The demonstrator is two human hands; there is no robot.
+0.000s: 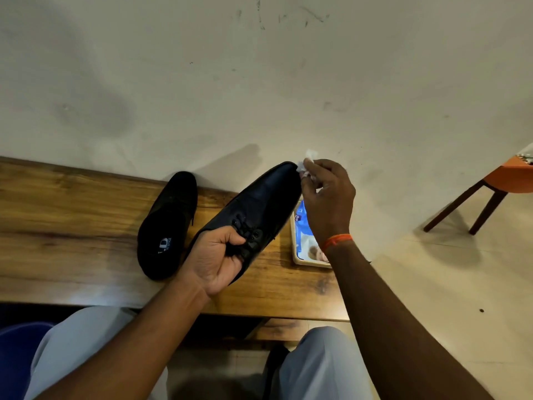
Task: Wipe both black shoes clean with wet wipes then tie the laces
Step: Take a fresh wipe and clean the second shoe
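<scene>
Left hand (219, 255) gripping raised shoe (253, 209) by the laced throat; right hand (327, 194) pinching crumpled wet wipe (307, 163) at the toe. Could slip from that one-handed hold under hard wiping, dropping onto the surface (72, 220).

Wooden worktop (72, 220), brown with visible grain, its far edge set against a pale wall. One black shoe (168, 226) lies directly on the boards, toe toward the wall, its opening facing up and a printed insole label showing. To its right, near the worktop's right end, lies a flat pack of wet wipes (302, 241), blue and white, partly hidden.
</scene>
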